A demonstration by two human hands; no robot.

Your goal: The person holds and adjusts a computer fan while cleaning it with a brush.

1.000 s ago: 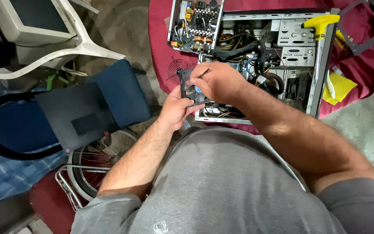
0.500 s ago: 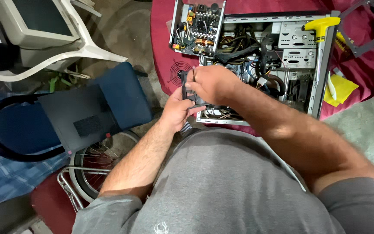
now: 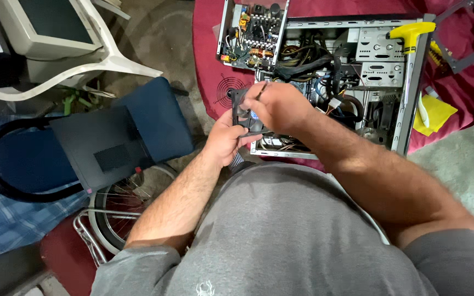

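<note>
1 open computer case [image 3: 407, 82], 1 black case fan [image 3: 242, 112], 1 bare power supply board [image 3: 253, 33], 1 yellow-handled tool [image 3: 411, 30], 1 old monitor [image 3: 50, 27], 1 bicycle wheel [image 3: 122, 211], 2 hands.

My left hand [image 3: 227, 140] grips a black fan [image 3: 243, 112] by its lower edge, just off the near left corner of the open computer case [image 3: 412, 87] on the red cloth [image 3: 207, 60]. My right hand [image 3: 281, 107] covers the fan's top, pinching a thin tool [image 3: 261, 91] against it.
</note>
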